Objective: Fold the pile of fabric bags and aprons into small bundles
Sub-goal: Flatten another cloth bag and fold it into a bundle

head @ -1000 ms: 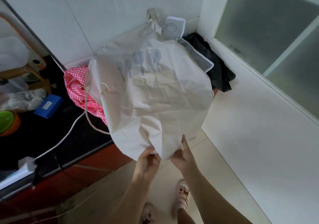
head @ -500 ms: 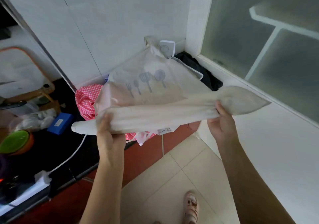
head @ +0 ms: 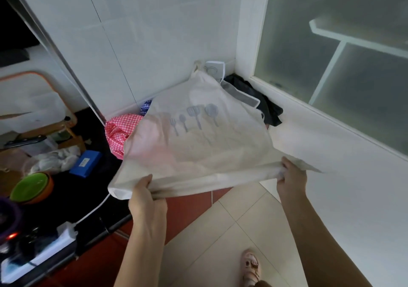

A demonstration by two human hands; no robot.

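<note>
Left hand [head: 144, 195] grips the near left edge of the cream apron [head: 194, 145], fingers curled over the folded hem. Right hand [head: 291, 177] pinches the near right edge. Apron stretched between them over the pile: pink checked cloth [head: 117, 132], black cloth [head: 265, 101], possibly another apron beneath.

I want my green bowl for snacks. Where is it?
In the head view, the green bowl sits far left on the black counter, just below-left of the blue box and well left of the cream bag.
</note>
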